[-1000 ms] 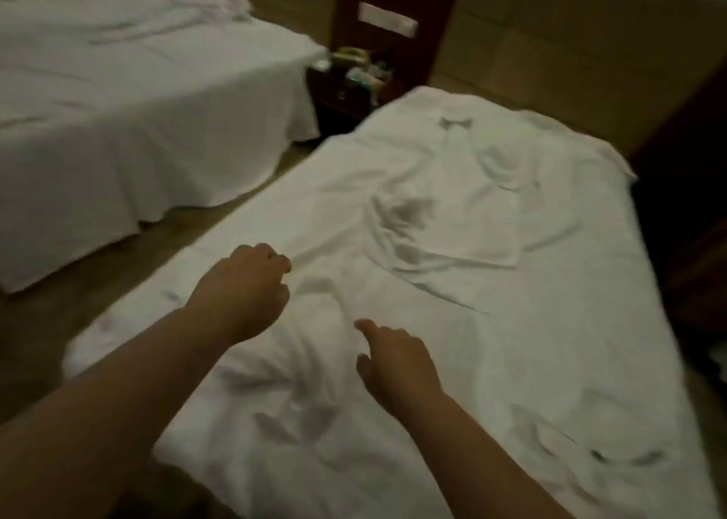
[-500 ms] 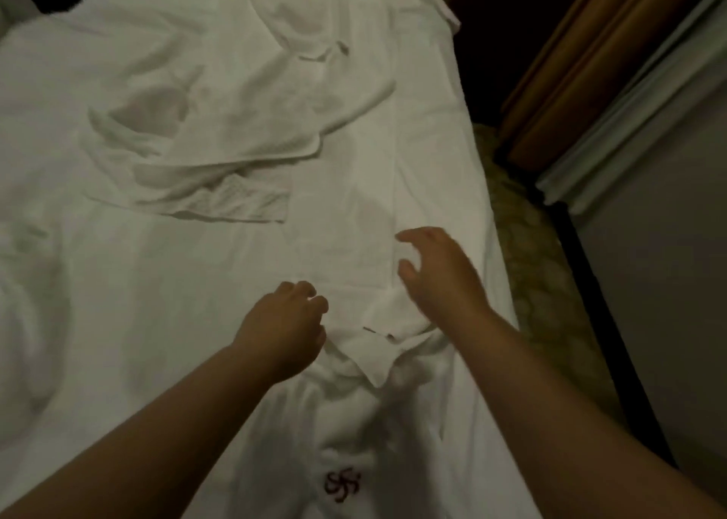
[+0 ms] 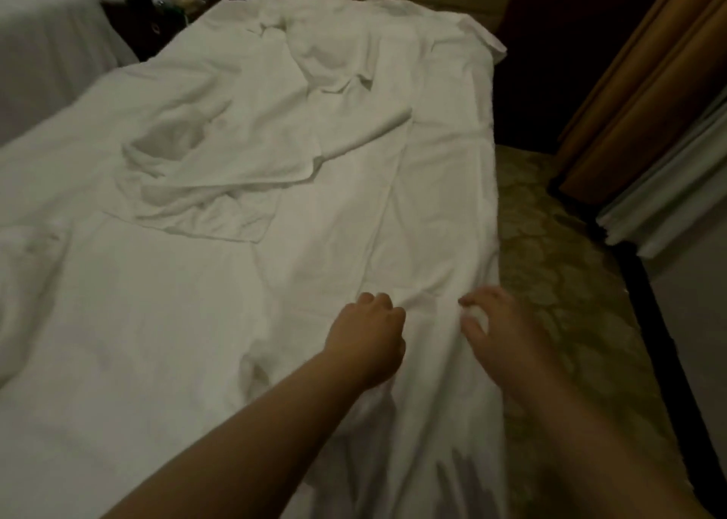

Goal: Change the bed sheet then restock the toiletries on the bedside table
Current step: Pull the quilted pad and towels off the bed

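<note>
Head view: the white sheet (image 3: 326,282) lies spread over the bed (image 3: 482,188), creased, with a rumpled bundle (image 3: 220,164) at far left. It looks light, soft and limp, best gathered at its near right edge. There the left hand (image 3: 369,337) and right hand (image 3: 495,329) both pinch its folds.

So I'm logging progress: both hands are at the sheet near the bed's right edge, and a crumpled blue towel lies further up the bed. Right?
Not quite. In the head view the crumpled towel is white, not blue. The rest holds: the left hand and right hand are both at the sheet near the bed's right edge.
</note>
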Available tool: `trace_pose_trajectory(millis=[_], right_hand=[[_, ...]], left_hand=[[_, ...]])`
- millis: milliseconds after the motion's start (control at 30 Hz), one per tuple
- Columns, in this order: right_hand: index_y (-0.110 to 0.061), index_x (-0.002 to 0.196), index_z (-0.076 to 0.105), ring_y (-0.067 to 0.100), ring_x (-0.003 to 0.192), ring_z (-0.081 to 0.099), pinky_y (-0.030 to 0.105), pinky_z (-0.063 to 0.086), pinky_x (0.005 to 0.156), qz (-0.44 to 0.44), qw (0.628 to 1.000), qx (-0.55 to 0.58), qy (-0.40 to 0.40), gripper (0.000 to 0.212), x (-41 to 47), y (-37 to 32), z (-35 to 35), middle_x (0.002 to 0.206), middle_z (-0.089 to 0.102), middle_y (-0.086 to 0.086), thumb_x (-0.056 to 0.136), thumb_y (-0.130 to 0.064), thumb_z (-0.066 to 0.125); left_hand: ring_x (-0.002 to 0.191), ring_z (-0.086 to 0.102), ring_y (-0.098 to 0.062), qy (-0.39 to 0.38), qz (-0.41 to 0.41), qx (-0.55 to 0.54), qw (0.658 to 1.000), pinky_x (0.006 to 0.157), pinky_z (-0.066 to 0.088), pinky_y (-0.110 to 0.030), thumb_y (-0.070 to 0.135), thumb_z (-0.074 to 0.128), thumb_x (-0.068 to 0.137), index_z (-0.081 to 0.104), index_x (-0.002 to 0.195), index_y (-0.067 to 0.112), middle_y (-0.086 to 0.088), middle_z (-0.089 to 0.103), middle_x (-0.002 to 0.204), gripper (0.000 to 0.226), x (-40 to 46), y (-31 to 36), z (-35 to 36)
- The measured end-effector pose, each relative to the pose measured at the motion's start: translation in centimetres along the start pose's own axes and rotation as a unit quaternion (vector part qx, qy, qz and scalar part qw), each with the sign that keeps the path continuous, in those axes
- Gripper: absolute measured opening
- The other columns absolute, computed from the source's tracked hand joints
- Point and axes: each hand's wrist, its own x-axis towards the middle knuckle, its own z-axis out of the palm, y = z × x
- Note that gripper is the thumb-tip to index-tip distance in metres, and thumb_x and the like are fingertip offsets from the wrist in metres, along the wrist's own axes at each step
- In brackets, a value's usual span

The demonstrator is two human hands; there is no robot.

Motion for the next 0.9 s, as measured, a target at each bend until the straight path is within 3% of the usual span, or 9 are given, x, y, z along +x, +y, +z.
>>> trace_pose_trajectory(millis=[133,233,533,767,900], right_hand=[[-0.015,0.121,0.058,0.021,0.114,0.048,0.035,0.043,0.094,-0.014,1.000,-0.013,-0.004,0.030,1.9,4.8,-3.8,0.130,0.050,0.004,0.093,-0.020,0.049],[-0.017,0.124,0.056,0.020,0.115,0.047,0.035,0.042,0.097,-0.020,0.998,-0.041,-0.049,0.031,2.1,6.2,-4.1,0.130,0.049,0.003,0.094,-0.024,0.047],[-0.023,0.131,0.049,0.020,0.113,0.050,0.030,0.039,0.094,-0.119,0.981,-0.073,-0.138,0.036,6.3,2.8,-4.0,0.125,0.056,0.000,0.096,-0.029,0.042],[-0.019,0.130,0.050,0.019,0.116,0.047,0.031,0.040,0.097,-0.222,0.969,-0.055,-0.089,0.035,19.9,0.5,-6.4,0.132,0.051,0.001,0.097,-0.025,0.043],[-0.020,0.133,0.047,0.020,0.125,0.039,0.029,0.033,0.102,-0.281,0.945,-0.068,-0.155,0.037,27.6,2.2,-3.1,0.145,0.035,0.000,0.098,-0.027,0.040]], left_hand=[[0.117,0.044,-0.025,-0.024,-0.014,-0.017,0.999,0.094,0.040,-0.036,0.023,0.039,0.095,0.055,0.124,0.014,-0.006,0.049,0.129,0.034,0.6,7.0,2.3],[0.119,0.043,-0.024,-0.029,-0.017,-0.007,0.999,0.095,0.038,-0.036,0.026,0.039,0.095,0.054,0.125,0.016,-0.005,0.048,0.130,0.035,0.7,8.9,2.2],[0.113,0.049,-0.021,0.045,-0.106,0.013,0.993,0.092,0.045,-0.032,0.026,0.038,0.097,0.055,0.124,0.017,-0.003,0.054,0.124,0.033,3.4,3.4,-4.9],[0.107,0.052,-0.019,0.026,-0.145,0.036,0.988,0.088,0.046,-0.030,0.027,0.037,0.098,0.058,0.121,0.018,-0.001,0.059,0.118,0.032,10.9,3.2,-5.7],[0.111,0.049,-0.020,0.067,-0.241,0.020,0.968,0.091,0.044,-0.032,0.027,0.038,0.098,0.057,0.121,0.018,-0.001,0.055,0.120,0.031,19.1,0.8,-7.1]])
